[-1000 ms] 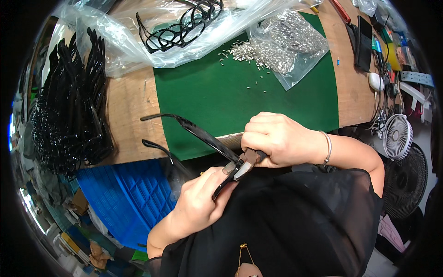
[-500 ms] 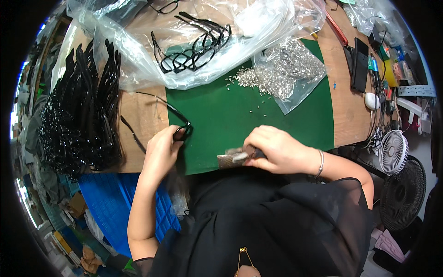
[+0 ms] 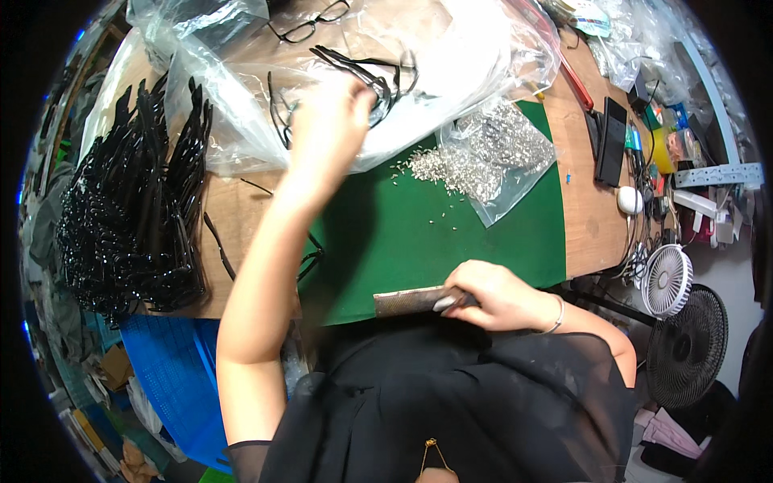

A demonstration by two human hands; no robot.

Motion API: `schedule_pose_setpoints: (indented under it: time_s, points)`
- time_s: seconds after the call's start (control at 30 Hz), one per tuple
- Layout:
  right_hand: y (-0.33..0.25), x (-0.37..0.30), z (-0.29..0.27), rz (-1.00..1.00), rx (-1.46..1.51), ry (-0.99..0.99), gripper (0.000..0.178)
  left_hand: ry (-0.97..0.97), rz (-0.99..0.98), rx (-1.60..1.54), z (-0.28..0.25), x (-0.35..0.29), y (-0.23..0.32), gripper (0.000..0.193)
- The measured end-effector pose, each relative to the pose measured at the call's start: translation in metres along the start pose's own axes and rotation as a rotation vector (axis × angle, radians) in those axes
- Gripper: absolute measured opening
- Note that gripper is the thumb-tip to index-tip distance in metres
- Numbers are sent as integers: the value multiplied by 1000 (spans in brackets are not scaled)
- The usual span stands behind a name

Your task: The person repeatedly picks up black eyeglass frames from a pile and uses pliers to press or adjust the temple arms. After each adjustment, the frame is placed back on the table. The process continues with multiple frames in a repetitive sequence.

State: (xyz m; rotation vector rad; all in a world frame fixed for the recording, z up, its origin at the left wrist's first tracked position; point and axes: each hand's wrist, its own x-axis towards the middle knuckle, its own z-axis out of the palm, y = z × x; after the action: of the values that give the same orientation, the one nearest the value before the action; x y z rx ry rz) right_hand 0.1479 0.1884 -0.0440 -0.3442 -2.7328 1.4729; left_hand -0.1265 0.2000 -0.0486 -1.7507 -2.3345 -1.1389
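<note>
My left hand [image 3: 332, 117] is stretched out over the clear plastic bag [image 3: 451, 97], among the black eyeglass frames [image 3: 386, 80] lying on it. Blur and the hand itself hide whether its fingers grip one. Partly behind my left forearm, one black frame [image 3: 312, 259] rests at the left edge of the green mat [image 3: 403, 233]. My right hand [image 3: 493, 296] is closed round a dark tool [image 3: 457, 299] with a pale metal tip, its kind unclear. Beside it, along the mat's near edge, lies a flat, brownish, rough-textured strip [image 3: 407, 303].
A big heap of glossy black eyeglass frames [image 3: 129, 225] stands at the left. Small silvery metal pieces [image 3: 439, 167] spill from a small clear bag [image 3: 511, 157]. On the right are a black phone [image 3: 612, 145], cables and a white fan [image 3: 667, 282]. A blue crate [image 3: 173, 378] sits below the table.
My left hand has left the frame at the mat's edge and moved forward to the frames on the bag. The right hand has shifted slightly toward me, still holding the tool.
</note>
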Motion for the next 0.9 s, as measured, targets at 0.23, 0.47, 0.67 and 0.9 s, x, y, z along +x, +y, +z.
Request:
schedule_pose_setpoints:
  time_s: [0.23,0.47,0.67,0.9]
  points:
    - [1,-1,-6,155,86,111,22,-235,-466,-1925,-89,-14,47,38]
    - [44,20,-25,324,-332,291,13,-165,-683,-1274,-86,-130,111,78]
    - [49,28,-14,246,-448,253,14,-192,-443,-1266,-64,-166,104,100]
    - [11,21,-22,293,-130,298,18,-255,-305,-1138,-46,-157,105,91]
